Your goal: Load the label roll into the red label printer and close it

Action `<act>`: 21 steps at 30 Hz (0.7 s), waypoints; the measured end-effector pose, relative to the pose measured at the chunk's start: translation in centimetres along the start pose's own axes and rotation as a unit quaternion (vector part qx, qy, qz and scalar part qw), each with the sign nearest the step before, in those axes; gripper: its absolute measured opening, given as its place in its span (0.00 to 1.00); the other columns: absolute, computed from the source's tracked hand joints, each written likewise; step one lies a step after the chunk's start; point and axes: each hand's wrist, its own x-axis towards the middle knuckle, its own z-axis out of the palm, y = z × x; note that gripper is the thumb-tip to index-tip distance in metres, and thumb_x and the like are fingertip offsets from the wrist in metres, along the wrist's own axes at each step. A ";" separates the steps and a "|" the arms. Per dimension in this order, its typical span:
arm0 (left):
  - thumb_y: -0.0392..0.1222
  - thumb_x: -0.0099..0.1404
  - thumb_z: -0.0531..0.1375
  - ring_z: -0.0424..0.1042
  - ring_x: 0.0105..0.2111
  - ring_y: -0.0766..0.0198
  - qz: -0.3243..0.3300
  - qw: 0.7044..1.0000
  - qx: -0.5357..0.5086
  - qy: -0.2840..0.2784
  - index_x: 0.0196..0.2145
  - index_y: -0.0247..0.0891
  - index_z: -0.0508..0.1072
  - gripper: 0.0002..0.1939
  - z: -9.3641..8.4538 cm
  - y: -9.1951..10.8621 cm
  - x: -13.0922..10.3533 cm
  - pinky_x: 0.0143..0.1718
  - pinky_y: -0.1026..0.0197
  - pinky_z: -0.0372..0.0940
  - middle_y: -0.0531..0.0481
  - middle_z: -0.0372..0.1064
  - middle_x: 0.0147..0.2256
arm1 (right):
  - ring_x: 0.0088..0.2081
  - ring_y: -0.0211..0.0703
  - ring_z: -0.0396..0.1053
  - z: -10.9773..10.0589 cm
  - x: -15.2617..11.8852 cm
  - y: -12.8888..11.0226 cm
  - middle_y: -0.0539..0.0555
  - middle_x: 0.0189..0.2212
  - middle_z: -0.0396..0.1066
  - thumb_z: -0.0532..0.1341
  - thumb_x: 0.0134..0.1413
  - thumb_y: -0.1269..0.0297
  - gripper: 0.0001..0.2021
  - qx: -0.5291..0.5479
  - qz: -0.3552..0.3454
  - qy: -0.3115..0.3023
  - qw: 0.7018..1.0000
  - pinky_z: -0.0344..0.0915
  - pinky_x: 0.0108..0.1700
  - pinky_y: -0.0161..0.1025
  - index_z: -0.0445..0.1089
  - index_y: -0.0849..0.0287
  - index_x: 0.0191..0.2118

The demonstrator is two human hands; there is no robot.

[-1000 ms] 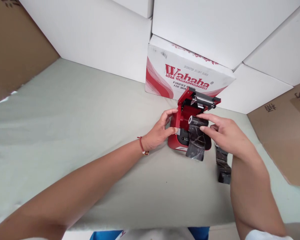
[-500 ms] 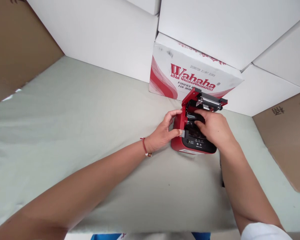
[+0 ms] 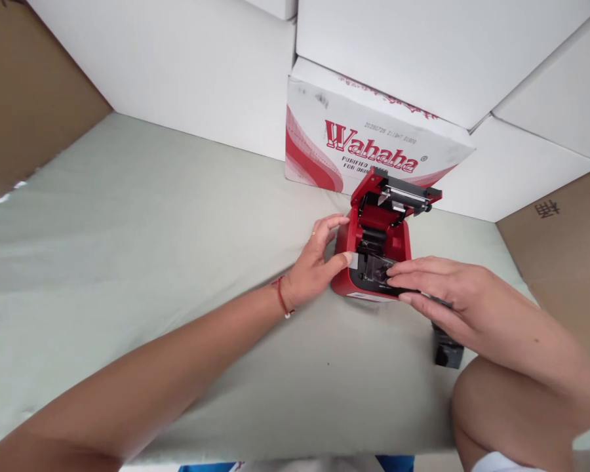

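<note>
A red and black device (image 3: 341, 278) stands on the cloth with its hinged lid (image 3: 364, 187) raised. Inside it lie a black roll (image 3: 373, 237) and, nearer the front, a dark shiny film (image 3: 373, 267). My left hand (image 3: 314, 265) grips the device's left wall, thumb on a small grey piece (image 3: 354, 261) at the front left corner. At the right front edge, the fingertips of my right hand (image 3: 447, 288) touch the film and the front rim, fingers close together and thumb below.
Behind the device stands a white and red Wahaha carton (image 3: 305, 118), backed by white boxes (image 3: 201, 72). Brown cardboard (image 3: 34, 85) rises at the left and right. A black object (image 3: 447, 351) lies on the cloth below my right hand.
My right hand has come out of the device's interior to its right front edge, with the wrist turned. The roll and film show more fully. My left hand keeps its hold.
</note>
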 end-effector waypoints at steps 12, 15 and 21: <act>0.40 0.72 0.64 0.78 0.62 0.53 0.355 0.866 0.348 -0.048 0.67 0.54 0.74 0.28 1.6 1.5 -2.8 0.73 0.44 0.65 0.50 0.83 0.57 | 0.49 0.48 0.87 -1.0 -1.8 0.0 0.51 0.55 0.86 0.59 0.76 0.61 0.17 0.013 0.004 -0.039 0.999 0.84 0.49 0.41 0.88 0.46 0.52; 0.39 0.73 0.65 0.78 0.61 0.55 0.360 0.862 0.353 -0.051 0.67 0.56 0.74 0.28 1.6 1.3 -2.9 0.72 0.48 0.66 0.51 0.83 0.57 | 0.48 0.49 0.86 -1.2 -0.7 1.1 0.52 0.51 0.87 0.62 0.75 0.51 0.16 0.045 0.109 0.075 0.990 0.83 0.52 0.43 0.86 0.45 0.57; 0.38 0.72 0.65 0.79 0.58 0.57 0.377 0.848 0.372 -0.036 0.64 0.57 0.76 0.26 1.7 1.1 -2.8 0.71 0.48 0.67 0.53 0.84 0.56 | 0.74 0.55 0.69 0.7 2.8 6.4 0.59 0.74 0.69 0.62 0.73 0.40 0.32 0.118 0.211 0.366 0.899 0.71 0.72 0.58 0.67 0.46 0.75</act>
